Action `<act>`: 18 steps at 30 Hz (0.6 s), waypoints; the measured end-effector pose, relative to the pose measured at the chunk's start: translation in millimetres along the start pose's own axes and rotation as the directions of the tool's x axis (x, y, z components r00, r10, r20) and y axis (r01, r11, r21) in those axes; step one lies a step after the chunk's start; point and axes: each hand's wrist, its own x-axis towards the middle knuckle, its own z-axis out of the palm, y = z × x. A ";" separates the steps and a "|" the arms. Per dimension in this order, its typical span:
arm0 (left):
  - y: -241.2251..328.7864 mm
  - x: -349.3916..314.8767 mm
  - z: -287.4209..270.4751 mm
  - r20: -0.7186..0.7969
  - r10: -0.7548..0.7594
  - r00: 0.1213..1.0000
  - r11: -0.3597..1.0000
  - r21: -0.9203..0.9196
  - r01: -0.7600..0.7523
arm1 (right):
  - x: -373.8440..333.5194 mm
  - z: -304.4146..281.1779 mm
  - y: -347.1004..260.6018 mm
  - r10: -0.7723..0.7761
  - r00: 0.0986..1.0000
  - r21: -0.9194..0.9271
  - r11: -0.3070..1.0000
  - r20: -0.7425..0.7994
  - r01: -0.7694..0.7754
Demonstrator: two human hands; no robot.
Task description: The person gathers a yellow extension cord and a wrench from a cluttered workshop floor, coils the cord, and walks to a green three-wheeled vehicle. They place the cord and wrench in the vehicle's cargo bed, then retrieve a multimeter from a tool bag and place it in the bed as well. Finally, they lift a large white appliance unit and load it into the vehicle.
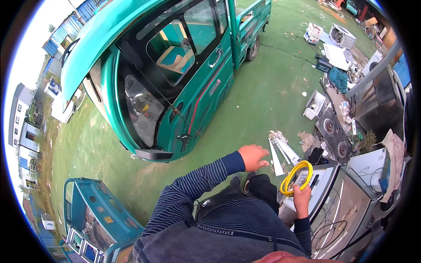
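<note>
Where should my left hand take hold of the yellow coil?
Probably by the upper-left arc of the yellow coil, coming from the left: that stretch is uncovered, while the right hand grips the lower part. The left hand is open on that side, so this looks the most direct approach.

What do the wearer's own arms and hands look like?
The left hand and right hand are bare, without gloves. The left sleeve is dark with thin pale stripes, ending in a plain navy cuff. The right sleeve shows a similar dark cuff.
</note>
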 end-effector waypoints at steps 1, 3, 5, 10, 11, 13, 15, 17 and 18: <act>-24.2 19.0 -12.8 0.002 -0.060 0.998 0.992 -0.107 0.060 | 19.7 -4.3 7.5 0.046 0.999 -0.014 0.999 -0.008 -0.046; -78.6 58.0 -38.6 0.030 -0.171 0.985 0.939 -0.298 0.172 | 62.8 -9.2 27.3 0.137 0.990 -0.022 0.990 -0.033 -0.138; -131.2 77.9 -56.2 -0.126 -0.276 0.953 0.918 -0.327 0.223 | 107.7 -2.8 45.2 0.101 0.994 -0.054 0.993 -0.046 -0.103; -237.1 143.8 -112.4 -0.228 -0.612 0.757 0.629 -0.721 0.291 | 241.5 13.7 56.7 0.127 0.992 -0.340 0.932 -0.024 -0.128; -272.6 150.6 -112.0 -0.266 -0.697 0.666 0.594 -0.735 0.328 | 272.0 20.9 64.4 0.113 0.993 -0.487 0.865 -0.037 -0.117; -359.7 148.2 -115.6 -0.478 -0.715 0.510 0.686 -0.617 0.385 | 328.6 38.5 41.9 0.144 0.983 -0.494 0.866 0.113 -0.070; -352.3 197.1 -141.1 -0.578 -0.700 0.419 0.713 -0.580 0.392 | 381.3 34.6 34.1 0.172 0.968 -0.581 0.814 0.184 -0.035; -353.8 212.9 -162.0 -0.638 -0.716 0.282 0.686 -0.571 0.450 | 425.3 43.5 0.7 0.102 0.957 -0.621 0.778 0.273 0.095; -361.4 219.3 -173.4 -0.633 -0.739 0.231 0.649 -0.578 0.495 | 449.5 48.9 -12.5 0.071 0.945 -0.598 0.789 0.318 0.142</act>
